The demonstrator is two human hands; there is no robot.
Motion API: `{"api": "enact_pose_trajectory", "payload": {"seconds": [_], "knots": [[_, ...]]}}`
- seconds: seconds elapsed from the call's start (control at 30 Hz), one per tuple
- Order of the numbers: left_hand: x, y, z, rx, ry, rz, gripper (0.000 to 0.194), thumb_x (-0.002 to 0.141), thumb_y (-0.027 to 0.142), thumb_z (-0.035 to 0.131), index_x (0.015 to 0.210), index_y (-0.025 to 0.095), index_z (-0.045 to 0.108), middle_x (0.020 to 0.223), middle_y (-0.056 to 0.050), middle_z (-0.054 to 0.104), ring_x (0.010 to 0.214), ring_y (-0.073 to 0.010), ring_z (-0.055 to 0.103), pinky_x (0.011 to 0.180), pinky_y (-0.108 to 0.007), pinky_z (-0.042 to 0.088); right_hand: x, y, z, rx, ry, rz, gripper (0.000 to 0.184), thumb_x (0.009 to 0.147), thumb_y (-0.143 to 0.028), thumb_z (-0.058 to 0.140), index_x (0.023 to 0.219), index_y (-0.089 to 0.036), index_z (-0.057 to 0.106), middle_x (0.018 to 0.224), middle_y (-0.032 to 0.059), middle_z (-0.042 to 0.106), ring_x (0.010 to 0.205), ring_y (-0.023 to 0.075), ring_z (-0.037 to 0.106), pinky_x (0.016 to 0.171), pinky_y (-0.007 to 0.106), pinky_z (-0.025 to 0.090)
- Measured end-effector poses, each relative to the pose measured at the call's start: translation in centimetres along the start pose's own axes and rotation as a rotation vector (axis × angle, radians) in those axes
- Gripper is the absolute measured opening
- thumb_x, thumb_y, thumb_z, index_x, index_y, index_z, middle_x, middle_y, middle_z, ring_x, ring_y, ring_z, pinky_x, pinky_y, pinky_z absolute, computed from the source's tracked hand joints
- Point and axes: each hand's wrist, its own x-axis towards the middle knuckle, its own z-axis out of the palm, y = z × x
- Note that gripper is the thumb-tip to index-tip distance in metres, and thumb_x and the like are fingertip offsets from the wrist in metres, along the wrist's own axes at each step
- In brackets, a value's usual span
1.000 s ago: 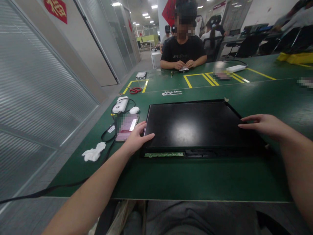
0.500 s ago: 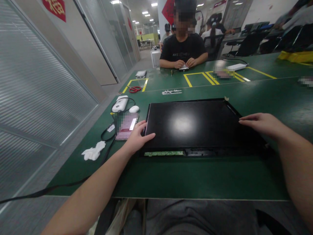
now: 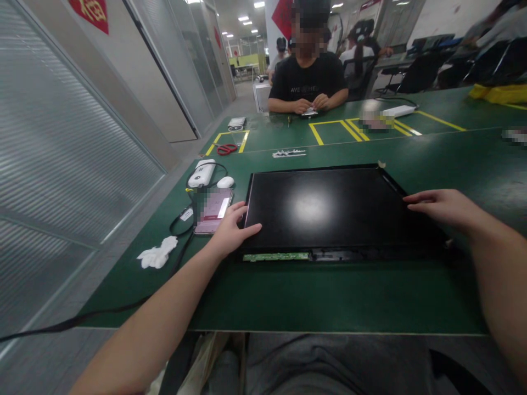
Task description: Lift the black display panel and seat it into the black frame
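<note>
A black LCD panel (image 3: 349,208) lies flat, face up, in a dark frame on the green table. A narrow green circuit board (image 3: 275,257) runs along the left part of its near edge. My left hand (image 3: 233,230) grips the panel's left edge, thumb on the top face and fingers along the side. At the right edge, my right hand (image 3: 440,208) has its fingers pinched together on the rim. The tips of those fingers partly hide what they grip. A small pale tab (image 3: 381,164) sticks up at the far right corner.
Left of the panel lie a phone (image 3: 213,211), a white power bank (image 3: 201,173), a white oval case (image 3: 225,182), cables and crumpled tissue (image 3: 157,253). Beyond are red scissors (image 3: 226,148) and white strips (image 3: 289,153). A person (image 3: 308,82) sits opposite, hands on a small object.
My right hand has shifted very slightly to the right along the panel's edge. My left hand and the panel stay in place.
</note>
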Motion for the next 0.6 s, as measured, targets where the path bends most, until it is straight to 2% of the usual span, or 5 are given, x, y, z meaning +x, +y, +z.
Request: {"api": "enact_pose_trajectory", "payload": {"seconds": [0.1,0.3,0.6], "knots": [[0.0,-0.1,0.0,0.014,0.002,0.006,0.063,0.072,0.046,0.078,0.125,0.016,0.065,0.153,-0.018,0.04,0.14,-0.0358,0.044,0.115,-0.051,0.04,0.2,0.2,-0.4,0.079,-0.136,0.099,0.033,0.062,-0.027,0.071,0.093,-0.02,0.077,0.075,0.0042,0.07,0.079,0.0233,0.066,0.083,0.039,0.052],[0.1,0.0,-0.1,0.054,0.004,0.017,0.057,0.071,0.043,0.079,0.12,0.017,0.066,0.151,-0.017,0.042,0.138,-0.0354,0.047,0.112,-0.051,0.043,0.4,0.7,-0.3,0.198,-0.143,0.137,0.037,0.063,-0.018,0.068,0.099,-0.021,0.076,0.086,0.0042,0.071,0.089,0.0209,0.066,0.088,0.033,0.05],[0.0,0.2,-0.3,0.104,0.007,0.003,0.055,0.068,0.046,0.082,0.113,0.017,0.067,0.147,-0.016,0.043,0.135,-0.0352,0.049,0.11,-0.051,0.046,0.9,1.5,0.5,0.246,-0.116,0.073,0.036,0.063,-0.021,0.069,0.098,-0.022,0.076,0.088,0.0051,0.072,0.085,0.0209,0.066,0.078,0.032,0.054]]}}
